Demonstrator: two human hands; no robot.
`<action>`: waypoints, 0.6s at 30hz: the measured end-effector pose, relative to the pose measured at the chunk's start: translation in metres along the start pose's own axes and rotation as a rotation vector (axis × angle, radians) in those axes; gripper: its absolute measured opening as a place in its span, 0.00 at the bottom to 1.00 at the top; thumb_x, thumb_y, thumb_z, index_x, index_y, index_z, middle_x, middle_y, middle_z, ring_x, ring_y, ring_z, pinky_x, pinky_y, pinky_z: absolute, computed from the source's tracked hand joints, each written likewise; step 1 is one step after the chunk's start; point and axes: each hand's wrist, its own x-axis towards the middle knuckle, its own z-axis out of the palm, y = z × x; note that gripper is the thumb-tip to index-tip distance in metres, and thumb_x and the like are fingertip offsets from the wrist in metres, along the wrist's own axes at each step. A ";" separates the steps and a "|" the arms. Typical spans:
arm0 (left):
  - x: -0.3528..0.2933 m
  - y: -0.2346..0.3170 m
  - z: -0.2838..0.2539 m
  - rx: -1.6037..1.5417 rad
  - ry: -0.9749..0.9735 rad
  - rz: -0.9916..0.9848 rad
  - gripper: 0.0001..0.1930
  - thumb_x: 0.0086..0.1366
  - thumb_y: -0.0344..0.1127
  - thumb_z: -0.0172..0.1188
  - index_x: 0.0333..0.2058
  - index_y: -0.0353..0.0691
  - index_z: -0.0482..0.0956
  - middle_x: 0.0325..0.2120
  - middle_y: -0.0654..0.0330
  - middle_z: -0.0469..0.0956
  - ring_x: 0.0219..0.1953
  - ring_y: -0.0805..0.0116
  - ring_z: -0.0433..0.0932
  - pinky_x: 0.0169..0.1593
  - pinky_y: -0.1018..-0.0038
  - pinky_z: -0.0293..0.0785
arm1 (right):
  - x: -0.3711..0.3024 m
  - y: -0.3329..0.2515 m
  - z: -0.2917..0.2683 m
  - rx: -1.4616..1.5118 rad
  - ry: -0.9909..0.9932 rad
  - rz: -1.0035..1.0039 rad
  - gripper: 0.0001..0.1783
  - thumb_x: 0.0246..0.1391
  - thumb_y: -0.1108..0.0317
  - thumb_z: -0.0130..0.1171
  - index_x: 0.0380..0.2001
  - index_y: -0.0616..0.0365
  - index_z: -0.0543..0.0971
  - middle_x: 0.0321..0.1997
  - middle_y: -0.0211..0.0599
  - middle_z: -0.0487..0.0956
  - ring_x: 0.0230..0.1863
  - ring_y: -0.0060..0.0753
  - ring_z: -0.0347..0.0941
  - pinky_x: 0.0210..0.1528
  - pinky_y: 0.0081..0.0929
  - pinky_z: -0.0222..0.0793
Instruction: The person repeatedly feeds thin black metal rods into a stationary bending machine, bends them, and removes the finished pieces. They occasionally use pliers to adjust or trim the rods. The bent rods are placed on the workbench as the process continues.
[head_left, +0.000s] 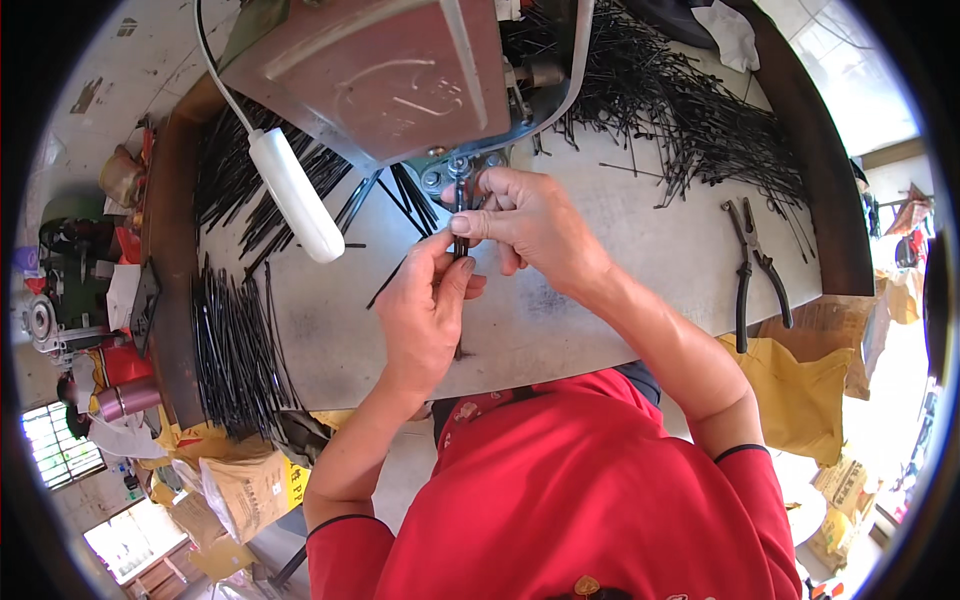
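Just below the machine's metal tool head (pixel 458 168), my two hands meet over the table. My left hand (pixel 415 315) is closed, thumb and fingers pinching thin black rods (pixel 460 250) that run up toward the tool head; how many cannot be told. Above it, my right hand (pixel 548 228) is closed round the upper part of the same rods, its thumb pressed on them. The rods' upper ends are partly hidden by my fingers and the tool. Several loose black rods (pixel 410 200) lie on the table left of the tool head.
The large reddish-brown machine body (pixel 390 85) overhangs the table (pixel 600 290). A white lamp-like stick (pixel 295 195) hangs at the left. Bundled black rods (pixel 235 345) lie far left; a tangled heap of rods (pixel 690 125) spreads back right. Pliers (pixel 745 260) rest near the right edge.
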 end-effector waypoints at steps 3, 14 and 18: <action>0.001 -0.004 0.000 0.012 0.005 0.064 0.13 0.63 0.26 0.56 0.46 0.33 0.72 0.26 0.57 0.78 0.25 0.72 0.80 0.30 0.78 0.76 | 0.000 0.000 -0.007 0.045 -0.055 0.026 0.18 0.51 0.62 0.63 0.41 0.63 0.77 0.24 0.32 0.77 0.14 0.16 0.65 0.14 0.15 0.58; 0.053 -0.026 -0.037 -0.583 0.240 -0.142 0.14 0.61 0.27 0.59 0.44 0.34 0.66 0.31 0.53 0.78 0.30 0.66 0.80 0.34 0.78 0.77 | 0.018 0.016 -0.032 0.627 0.184 -0.006 0.09 0.59 0.65 0.54 0.37 0.61 0.71 0.34 0.45 0.79 0.36 0.33 0.80 0.35 0.23 0.78; 0.058 -0.019 -0.021 -0.720 0.248 -0.127 0.12 0.62 0.23 0.56 0.39 0.37 0.60 0.32 0.48 0.76 0.35 0.57 0.82 0.38 0.73 0.81 | 0.016 0.021 -0.020 0.676 0.205 -0.041 0.11 0.61 0.66 0.52 0.40 0.64 0.69 0.40 0.47 0.78 0.41 0.36 0.79 0.42 0.25 0.77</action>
